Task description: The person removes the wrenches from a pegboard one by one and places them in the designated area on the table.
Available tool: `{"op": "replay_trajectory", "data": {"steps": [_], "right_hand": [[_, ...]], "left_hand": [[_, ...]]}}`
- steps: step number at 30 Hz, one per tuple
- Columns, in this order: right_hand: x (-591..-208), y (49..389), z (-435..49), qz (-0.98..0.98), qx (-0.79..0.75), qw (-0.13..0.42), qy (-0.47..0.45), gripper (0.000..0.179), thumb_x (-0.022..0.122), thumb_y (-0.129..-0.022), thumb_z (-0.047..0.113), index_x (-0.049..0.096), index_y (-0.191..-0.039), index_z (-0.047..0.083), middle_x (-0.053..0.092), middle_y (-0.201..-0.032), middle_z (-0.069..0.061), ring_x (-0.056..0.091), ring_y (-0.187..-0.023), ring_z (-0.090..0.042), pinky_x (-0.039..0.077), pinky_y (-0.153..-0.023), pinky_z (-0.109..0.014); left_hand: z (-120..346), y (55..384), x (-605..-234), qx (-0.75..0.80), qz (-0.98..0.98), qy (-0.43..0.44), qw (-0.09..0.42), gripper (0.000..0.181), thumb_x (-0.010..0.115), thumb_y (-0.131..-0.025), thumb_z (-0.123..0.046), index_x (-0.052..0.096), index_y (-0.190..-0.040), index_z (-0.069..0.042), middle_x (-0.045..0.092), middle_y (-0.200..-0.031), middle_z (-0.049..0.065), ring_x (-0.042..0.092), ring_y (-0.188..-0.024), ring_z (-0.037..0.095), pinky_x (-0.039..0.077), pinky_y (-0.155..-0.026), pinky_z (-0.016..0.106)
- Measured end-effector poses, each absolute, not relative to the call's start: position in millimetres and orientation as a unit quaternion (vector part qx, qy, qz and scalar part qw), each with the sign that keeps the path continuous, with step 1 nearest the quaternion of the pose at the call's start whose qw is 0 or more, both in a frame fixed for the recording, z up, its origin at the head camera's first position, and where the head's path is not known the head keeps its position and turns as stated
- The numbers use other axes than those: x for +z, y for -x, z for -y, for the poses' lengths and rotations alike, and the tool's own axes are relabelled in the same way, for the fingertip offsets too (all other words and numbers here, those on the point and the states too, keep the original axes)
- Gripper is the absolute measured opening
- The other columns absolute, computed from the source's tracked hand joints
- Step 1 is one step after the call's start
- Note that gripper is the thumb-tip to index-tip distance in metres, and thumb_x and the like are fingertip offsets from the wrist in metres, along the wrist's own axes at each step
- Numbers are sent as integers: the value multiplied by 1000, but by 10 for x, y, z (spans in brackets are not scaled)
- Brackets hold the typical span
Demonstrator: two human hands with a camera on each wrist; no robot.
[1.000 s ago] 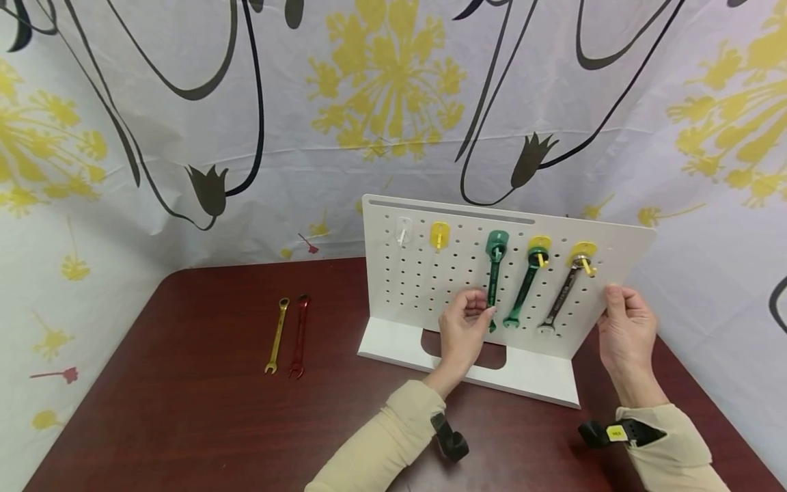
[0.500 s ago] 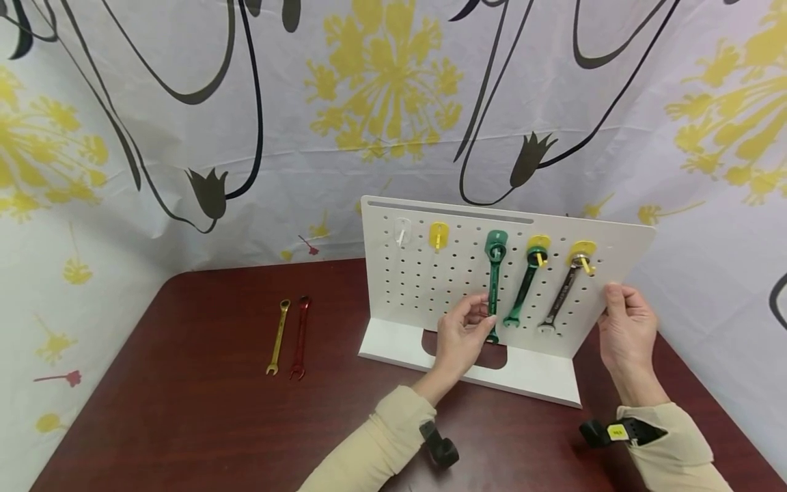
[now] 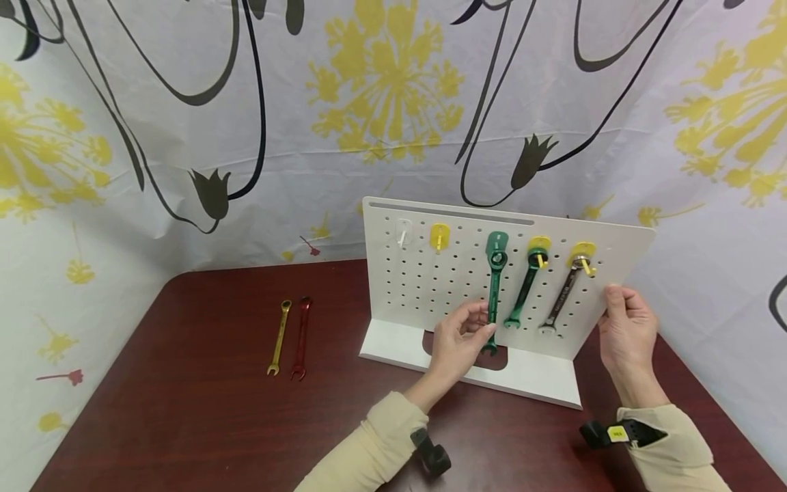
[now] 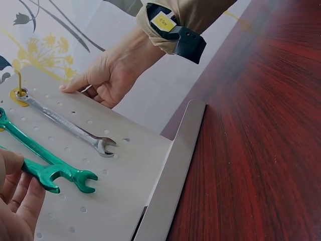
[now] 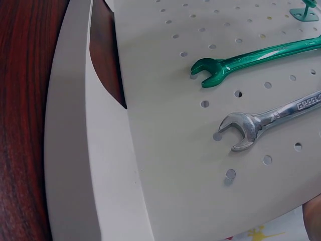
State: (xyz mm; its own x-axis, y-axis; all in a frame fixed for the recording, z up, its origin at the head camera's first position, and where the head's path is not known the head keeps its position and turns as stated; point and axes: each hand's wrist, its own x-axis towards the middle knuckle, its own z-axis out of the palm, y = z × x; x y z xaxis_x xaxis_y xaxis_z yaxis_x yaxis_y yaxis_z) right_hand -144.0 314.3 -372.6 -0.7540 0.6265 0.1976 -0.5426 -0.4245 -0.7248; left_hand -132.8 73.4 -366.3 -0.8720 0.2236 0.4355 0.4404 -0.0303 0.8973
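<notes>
My left hand pinches a green combination wrench near its lower, open-jaw end. That wrench's ring end is at the green hook on the white pegboard; whether the hook passes through the ring I cannot tell. In the left wrist view, its open end sticks out past the thumb, in front of the board. A second green wrench and a silver wrench hang from yellow hooks to the right. My right hand grips the board's right edge, thumb in front.
On the dark red wooden table, a yellow wrench and a red wrench lie left of the board. A clear hook and a yellow hook hold nothing. A patterned cloth hangs behind.
My left hand has drawn slightly down and left with the green wrench, whose ring end has come lower against the green hook. The right hand keeps its place on the board's edge.
</notes>
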Motion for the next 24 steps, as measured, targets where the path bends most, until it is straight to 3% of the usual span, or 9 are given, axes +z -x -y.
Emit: {"op": "replay_trajectory", "data": {"steps": [9,16,20,24], "right_hand": [[-3724,1429,-3145,418,838,346,59,12,62,-86,2,61,-77,-7,62,-75,-7,57,-68,-11,47,-56,-20],[-3723,1425,-3145,426,834,344,60,12,63,-85,3,62,-78,-6,61,-75,-7,55,-67,-11,46,-54,-20],[-3727,1429,-3151,424,835,345,57,12,64,-85,3,62,-78,-7,62,-75,-7,58,-69,-12,48,-57,-20],[-3729,1435,-3151,423,836,346,57,12,63,-85,3,62,-78,-6,62,-74,-7,58,-68,-11,48,-56,-20]], "left_hand": [[-637,1263,-3623,-680,691,241,33,23,63,-86,2,62,-108,6,67,-95,22,65,-81,31,53,-72,19],[-610,1305,-3723,-695,679,237,-7,25,62,-88,-1,62,-113,1,66,-95,20,61,-74,11,48,-64,13],[-630,1365,-3842,-723,650,229,-48,31,63,-88,-3,60,-119,-3,65,-98,23,61,-71,3,53,-62,18],[-598,1341,-3795,-750,612,232,-98,36,60,-89,0,56,-124,1,60,-100,32,62,-70,0,56,-63,23]]}}
